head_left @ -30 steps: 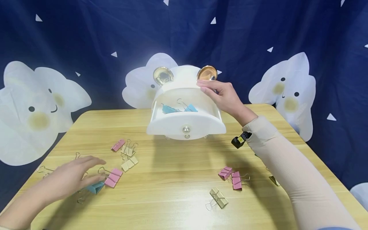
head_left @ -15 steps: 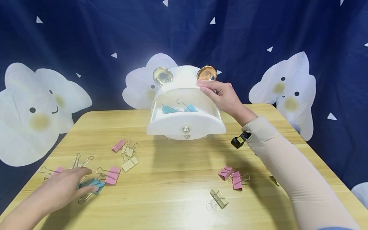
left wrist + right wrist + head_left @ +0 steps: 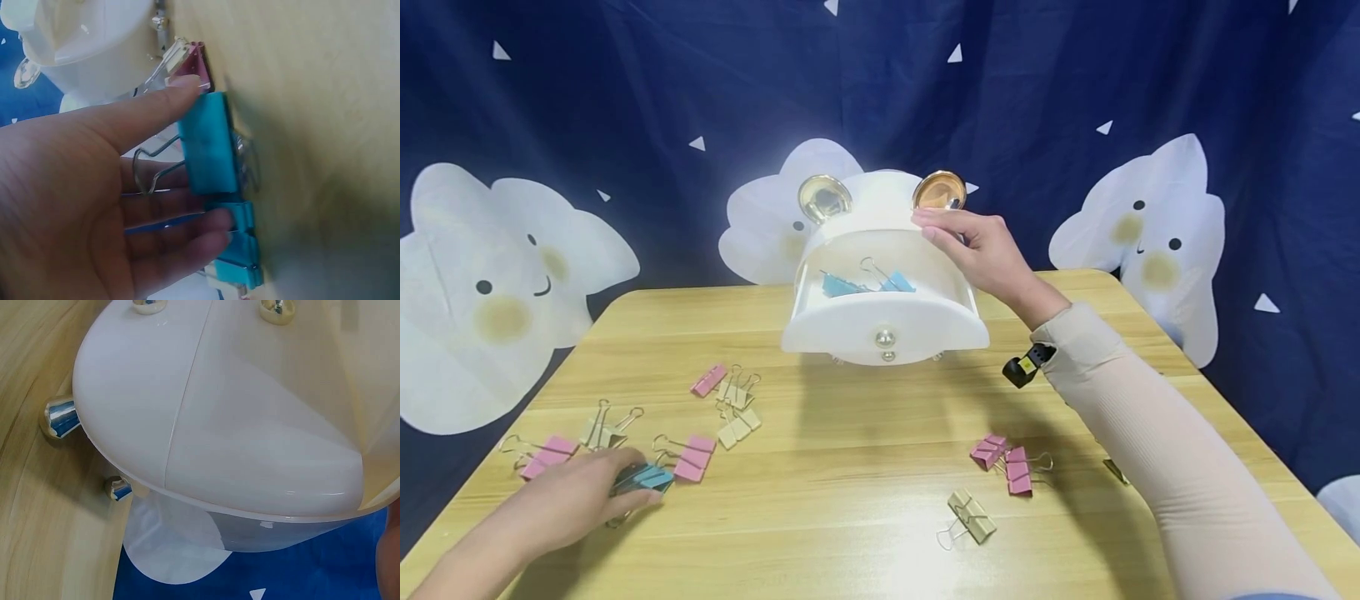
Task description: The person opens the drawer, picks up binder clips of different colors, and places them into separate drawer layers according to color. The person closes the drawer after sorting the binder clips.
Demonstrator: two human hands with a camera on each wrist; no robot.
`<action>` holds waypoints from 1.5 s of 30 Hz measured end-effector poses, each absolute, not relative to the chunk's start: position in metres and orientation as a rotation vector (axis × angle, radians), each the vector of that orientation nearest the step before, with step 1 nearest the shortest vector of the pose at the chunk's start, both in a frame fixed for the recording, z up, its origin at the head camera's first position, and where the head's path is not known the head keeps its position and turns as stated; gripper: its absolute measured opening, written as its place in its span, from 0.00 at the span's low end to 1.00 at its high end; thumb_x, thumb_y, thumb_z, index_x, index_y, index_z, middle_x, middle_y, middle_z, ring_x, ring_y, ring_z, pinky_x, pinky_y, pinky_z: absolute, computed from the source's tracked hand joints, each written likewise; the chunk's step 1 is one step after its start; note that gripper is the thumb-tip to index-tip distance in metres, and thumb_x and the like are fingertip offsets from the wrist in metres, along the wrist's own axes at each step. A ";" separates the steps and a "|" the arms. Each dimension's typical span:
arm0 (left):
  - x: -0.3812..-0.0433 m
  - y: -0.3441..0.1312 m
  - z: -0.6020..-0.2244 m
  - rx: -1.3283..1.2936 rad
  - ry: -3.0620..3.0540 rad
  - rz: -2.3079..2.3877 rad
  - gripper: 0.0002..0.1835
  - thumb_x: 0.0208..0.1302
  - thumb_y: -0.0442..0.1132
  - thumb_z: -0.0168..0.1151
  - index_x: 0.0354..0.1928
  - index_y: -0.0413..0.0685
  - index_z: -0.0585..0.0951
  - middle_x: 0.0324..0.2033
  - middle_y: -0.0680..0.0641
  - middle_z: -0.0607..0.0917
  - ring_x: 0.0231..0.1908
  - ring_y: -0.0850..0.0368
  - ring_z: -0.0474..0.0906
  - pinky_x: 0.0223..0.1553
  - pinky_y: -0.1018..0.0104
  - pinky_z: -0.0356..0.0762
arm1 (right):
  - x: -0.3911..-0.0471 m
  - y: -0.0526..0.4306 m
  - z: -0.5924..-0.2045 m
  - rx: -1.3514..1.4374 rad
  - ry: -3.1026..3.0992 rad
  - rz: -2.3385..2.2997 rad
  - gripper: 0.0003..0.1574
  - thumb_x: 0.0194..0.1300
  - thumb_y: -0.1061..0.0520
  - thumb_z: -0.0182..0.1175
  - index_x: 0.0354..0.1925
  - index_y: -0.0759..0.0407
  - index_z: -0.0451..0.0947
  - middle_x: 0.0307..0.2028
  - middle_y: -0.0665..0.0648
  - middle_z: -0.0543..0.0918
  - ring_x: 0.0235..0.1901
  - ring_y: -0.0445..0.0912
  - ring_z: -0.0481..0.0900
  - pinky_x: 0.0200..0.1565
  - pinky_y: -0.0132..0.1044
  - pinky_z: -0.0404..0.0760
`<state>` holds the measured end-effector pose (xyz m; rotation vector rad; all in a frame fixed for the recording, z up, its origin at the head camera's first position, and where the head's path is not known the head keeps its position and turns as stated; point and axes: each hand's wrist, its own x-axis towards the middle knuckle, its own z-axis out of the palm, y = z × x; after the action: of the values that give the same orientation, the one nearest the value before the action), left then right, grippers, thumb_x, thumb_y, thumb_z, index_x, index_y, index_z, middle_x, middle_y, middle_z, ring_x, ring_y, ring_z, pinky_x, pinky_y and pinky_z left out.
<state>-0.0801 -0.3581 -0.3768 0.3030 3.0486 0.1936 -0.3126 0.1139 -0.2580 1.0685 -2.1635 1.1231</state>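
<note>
Left wrist: fingers [image 3: 184, 255] flank smooth teal clips [image 3: 209, 147] (wire-looped).

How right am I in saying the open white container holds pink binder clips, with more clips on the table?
The colour is wrong: the open white container holds blue binder clips, not pink, as the head view shows; more clips do lie on the table.

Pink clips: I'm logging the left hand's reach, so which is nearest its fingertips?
The pink clip just right of the blue clip by the left hand; others lie farther.
</note>
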 end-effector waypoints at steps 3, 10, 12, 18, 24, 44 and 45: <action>-0.081 -0.356 -0.378 0.309 3.063 0.192 0.31 0.56 0.66 0.65 0.44 0.44 0.81 0.32 0.55 0.81 0.29 0.61 0.73 0.28 0.59 0.75 | -0.312 0.114 -0.258 1.063 -2.169 1.127 0.17 0.69 0.53 0.61 0.55 0.52 0.83 0.54 0.46 0.82 0.59 0.35 0.74 0.59 0.32 0.73; -0.084 -0.362 -0.373 0.313 3.065 0.238 0.26 0.55 0.53 0.72 0.48 0.41 0.81 0.39 0.49 0.83 0.37 0.53 0.79 0.37 0.48 0.81 | -0.312 0.113 -0.258 1.070 -2.163 1.130 0.17 0.70 0.54 0.61 0.55 0.52 0.83 0.54 0.46 0.82 0.58 0.35 0.74 0.59 0.32 0.73; -0.085 -0.365 -0.368 0.321 3.077 0.258 0.25 0.55 0.50 0.73 0.49 0.41 0.81 0.40 0.47 0.84 0.38 0.51 0.80 0.37 0.47 0.80 | -0.312 0.113 -0.257 1.070 -2.162 1.124 0.17 0.70 0.53 0.61 0.55 0.52 0.83 0.55 0.46 0.82 0.58 0.35 0.74 0.59 0.32 0.73; -0.089 -0.368 -0.348 0.323 3.105 0.330 0.31 0.58 0.53 0.71 0.56 0.38 0.78 0.46 0.39 0.84 0.45 0.39 0.81 0.40 0.41 0.78 | -0.311 0.115 -0.256 1.060 -2.168 1.129 0.17 0.70 0.54 0.61 0.55 0.51 0.83 0.56 0.46 0.81 0.59 0.35 0.74 0.59 0.32 0.73; -0.095 -0.362 -0.327 0.369 3.143 0.307 0.35 0.59 0.54 0.69 0.60 0.37 0.75 0.49 0.36 0.82 0.48 0.37 0.80 0.42 0.40 0.77 | -0.312 0.116 -0.258 1.051 -2.183 1.155 0.17 0.70 0.55 0.61 0.55 0.52 0.83 0.55 0.48 0.82 0.59 0.38 0.75 0.59 0.34 0.74; -0.134 -0.296 -0.247 0.727 3.331 0.458 0.28 0.61 0.48 0.69 0.62 0.51 0.77 0.56 0.41 0.80 0.50 0.39 0.79 0.45 0.39 0.75 | -0.312 0.115 -0.259 1.062 -2.175 1.150 0.17 0.70 0.54 0.61 0.56 0.51 0.82 0.54 0.46 0.82 0.59 0.37 0.74 0.59 0.33 0.73; -0.136 -0.291 -0.244 0.728 3.335 0.469 0.28 0.61 0.49 0.69 0.62 0.52 0.77 0.56 0.42 0.81 0.50 0.40 0.79 0.45 0.40 0.75 | -0.312 0.115 -0.259 1.068 -2.171 1.149 0.17 0.70 0.54 0.61 0.56 0.51 0.82 0.54 0.46 0.82 0.59 0.37 0.74 0.59 0.33 0.73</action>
<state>-0.1359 -0.2914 -0.2438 0.7279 3.3352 0.4686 -0.3117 0.1147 -0.2585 1.0678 -2.1710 1.1488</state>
